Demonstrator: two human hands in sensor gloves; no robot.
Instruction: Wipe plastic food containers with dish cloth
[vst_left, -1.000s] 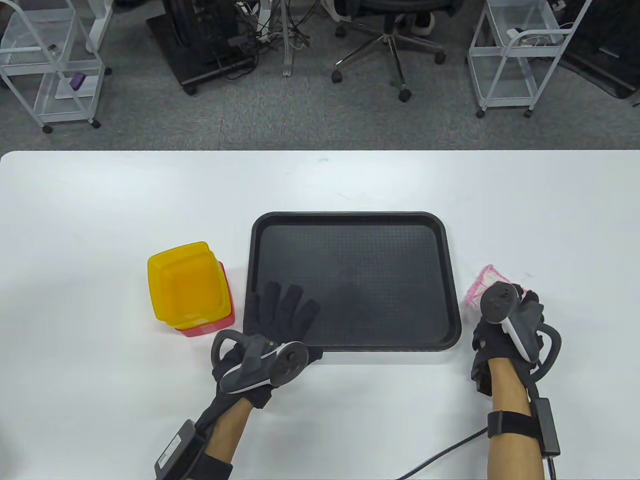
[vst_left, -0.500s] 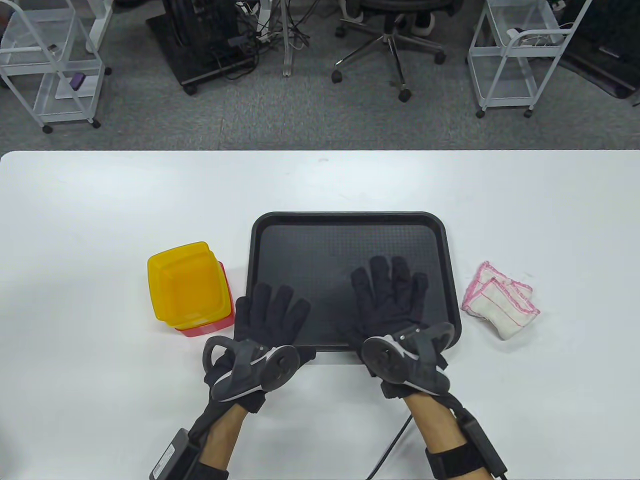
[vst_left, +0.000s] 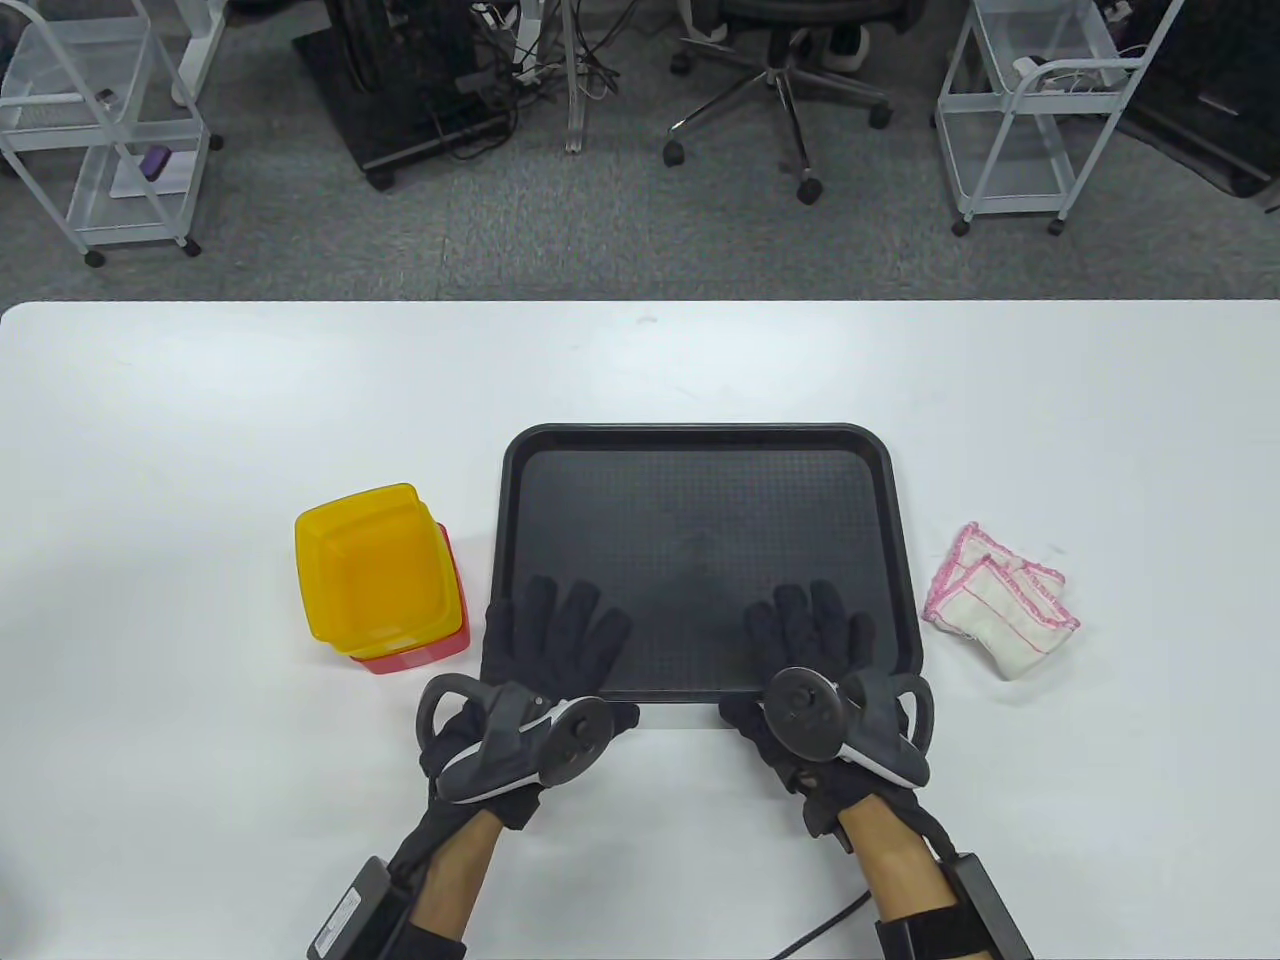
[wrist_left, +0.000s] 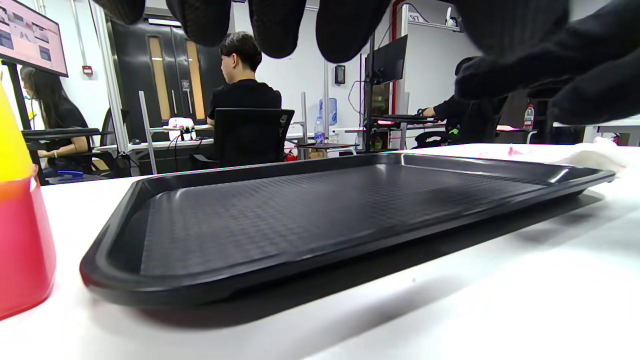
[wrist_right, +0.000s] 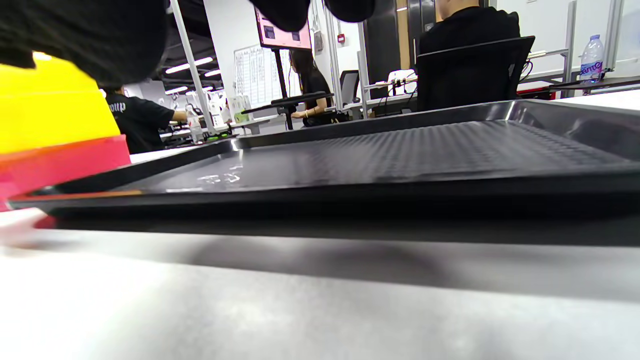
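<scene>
A yellow container (vst_left: 372, 560) sits nested in a red one (vst_left: 415, 655) on the table, left of the black tray (vst_left: 700, 440). The folded white dish cloth with pink edging (vst_left: 1000, 605) lies right of the tray. My left hand (vst_left: 555, 625) is open, fingers spread over the tray's near left corner. My right hand (vst_left: 810, 625) is open, fingers spread over the tray's near right part. Both hold nothing. In the left wrist view the containers (wrist_left: 20, 225) show at the left edge. In the right wrist view they (wrist_right: 55, 135) show at the left, beyond the tray (wrist_right: 400, 160).
The white table (vst_left: 200, 400) ends at a far edge, beyond which stand wire carts (vst_left: 100, 130) and an office chair (vst_left: 780, 80). The tray holds nothing but my fingers.
My right hand let go of the dish cloth, swept left over the tray, then drew back to the tray's near right edge. My left hand barely moved.
</scene>
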